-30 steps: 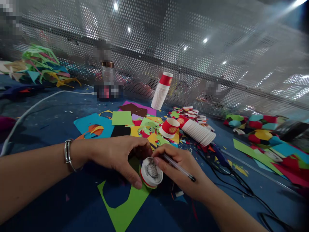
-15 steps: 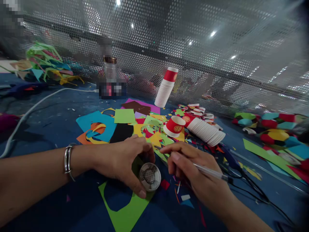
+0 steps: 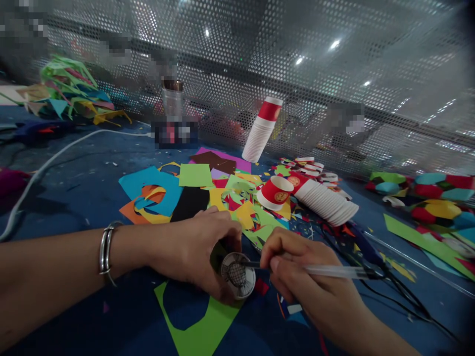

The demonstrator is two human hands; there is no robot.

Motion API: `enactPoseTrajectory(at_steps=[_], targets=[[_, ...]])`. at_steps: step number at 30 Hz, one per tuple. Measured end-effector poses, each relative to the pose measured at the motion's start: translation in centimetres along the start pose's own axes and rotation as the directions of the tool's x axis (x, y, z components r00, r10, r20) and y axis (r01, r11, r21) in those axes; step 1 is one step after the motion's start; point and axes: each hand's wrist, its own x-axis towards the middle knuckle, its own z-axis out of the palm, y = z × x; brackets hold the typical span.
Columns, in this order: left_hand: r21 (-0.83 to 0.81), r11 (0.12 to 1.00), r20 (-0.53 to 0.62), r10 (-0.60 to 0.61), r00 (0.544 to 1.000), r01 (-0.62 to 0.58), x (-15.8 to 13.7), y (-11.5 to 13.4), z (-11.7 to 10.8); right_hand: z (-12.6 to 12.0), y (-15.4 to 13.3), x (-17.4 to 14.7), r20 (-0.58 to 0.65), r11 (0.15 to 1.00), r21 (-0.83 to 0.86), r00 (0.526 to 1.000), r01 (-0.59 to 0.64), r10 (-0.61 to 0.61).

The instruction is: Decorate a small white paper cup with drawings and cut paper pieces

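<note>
My left hand (image 3: 196, 249) curls around a small round white paper piece (image 3: 248, 283) with a raised rim, like a cup's bottom. Black lines cover it, with a crosshatched circle in the middle. My right hand (image 3: 315, 277) grips a pen (image 3: 330, 270) with a clear barrel. The pen's dark tip reaches over the round piece and appears to touch its drawn face. Beneath my left hand lies a green paper sheet (image 3: 198, 338) with a large hole cut out. Part of the round piece is hidden by my fingers.
A red and white paper cup (image 3: 274, 194) stands beyond my hands, beside a lying cup stack (image 3: 326, 202). Farther back another cup stack (image 3: 261, 131) leans. Coloured paper (image 3: 195, 175) and scraps cover the middle. A glue gun (image 3: 365, 242) with a black cord lies right.
My right hand has brought the pen tip from beyond the round piece onto its drawn face. The view has shifted slightly; my left hand still holds the piece.
</note>
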Motion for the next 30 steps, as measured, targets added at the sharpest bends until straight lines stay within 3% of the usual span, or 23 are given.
enactPoseTrajectory(at_steps=[13,19,30], targets=[[-0.011,1.000,0.036,-0.012,0.999,0.012,-0.08,0.32,-0.35,0.14,0.73,-0.44,0.024,1.000,-0.003,1.000,-0.007,0.007],[-0.008,1.000,0.018,0.028,0.999,-0.028,0.05,0.21,-0.23,0.35,0.38,-0.28,0.006,0.997,-0.028,0.997,0.073,-0.073],[-0.005,1.000,0.049,0.019,0.999,-0.019,0.00,0.20,-0.38,0.40,0.48,-0.22,-0.003,0.995,-0.049,0.997,0.082,-0.082]])
